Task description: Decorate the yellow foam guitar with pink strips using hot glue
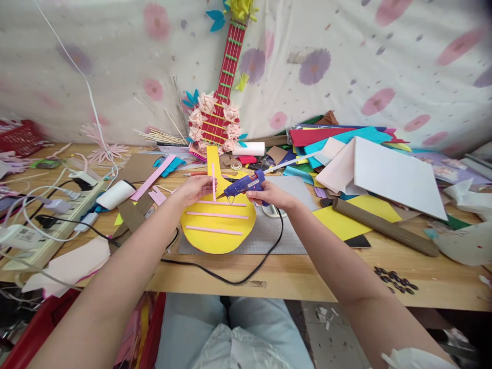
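- Yellow guitar-shaped cutout (217,243) sits mid-frame on a grey gridded mat (280,230), neck pointing up, three thin pink strips (217,215) lying across its body.
- Okay, left to right: red basket (21,139) at the far left edge, upper part of the table (307,279).
- Below it, a long power strip (73,218) packed with plugs and cables, running diagonally.
- Next over, a white roll (116,195) and a wider pink strip (154,177) lying at a slant.
- Left hand (196,188) is just left of center, over the cutout, pinching another thin pink strip (213,179) upright at its fingertips.
- Upper middle: red guitar model (216,123) with pale pink flowers around its body, standing tilted in front of a floral cloth (326,31).
- Right hand (265,195), just right of center, is wrapped around a blue glue gun (246,184). Nozzle's aimed left, right near the bottom end of that pinched strip; can't tell if they touch. Black cord (215,274) loops across the table front.
- Right side's a pile of colored sheets, a big white board (400,174), a brown roll (384,225), and small dark ovals (395,279) at lower right.
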`<action>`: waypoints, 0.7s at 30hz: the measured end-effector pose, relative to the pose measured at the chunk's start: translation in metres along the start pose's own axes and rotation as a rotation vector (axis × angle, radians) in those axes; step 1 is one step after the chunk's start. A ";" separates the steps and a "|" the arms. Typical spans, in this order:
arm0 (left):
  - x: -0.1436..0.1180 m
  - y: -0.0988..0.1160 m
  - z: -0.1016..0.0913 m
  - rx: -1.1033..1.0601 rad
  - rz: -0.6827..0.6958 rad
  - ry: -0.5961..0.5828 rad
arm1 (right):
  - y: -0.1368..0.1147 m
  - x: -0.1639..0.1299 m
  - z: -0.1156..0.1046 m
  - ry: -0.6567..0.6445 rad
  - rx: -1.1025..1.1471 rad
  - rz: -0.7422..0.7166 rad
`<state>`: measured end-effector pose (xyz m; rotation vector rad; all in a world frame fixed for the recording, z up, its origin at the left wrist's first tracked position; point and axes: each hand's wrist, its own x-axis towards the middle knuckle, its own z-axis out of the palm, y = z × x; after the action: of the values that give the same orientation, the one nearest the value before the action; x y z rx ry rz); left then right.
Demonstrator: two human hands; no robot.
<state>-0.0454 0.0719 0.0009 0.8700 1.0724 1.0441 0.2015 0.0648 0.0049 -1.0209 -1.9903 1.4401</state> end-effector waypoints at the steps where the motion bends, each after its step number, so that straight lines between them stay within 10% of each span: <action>1: 0.000 0.000 0.000 0.000 0.003 -0.003 | -0.001 0.000 0.000 -0.002 0.004 0.001; 21: -0.007 0.007 0.012 -0.037 -0.063 0.094 | 0.002 -0.001 -0.001 0.028 0.026 0.015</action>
<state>-0.0368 0.0663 0.0123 0.7586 1.1490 1.0571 0.2030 0.0648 0.0036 -1.0413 -1.9434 1.4485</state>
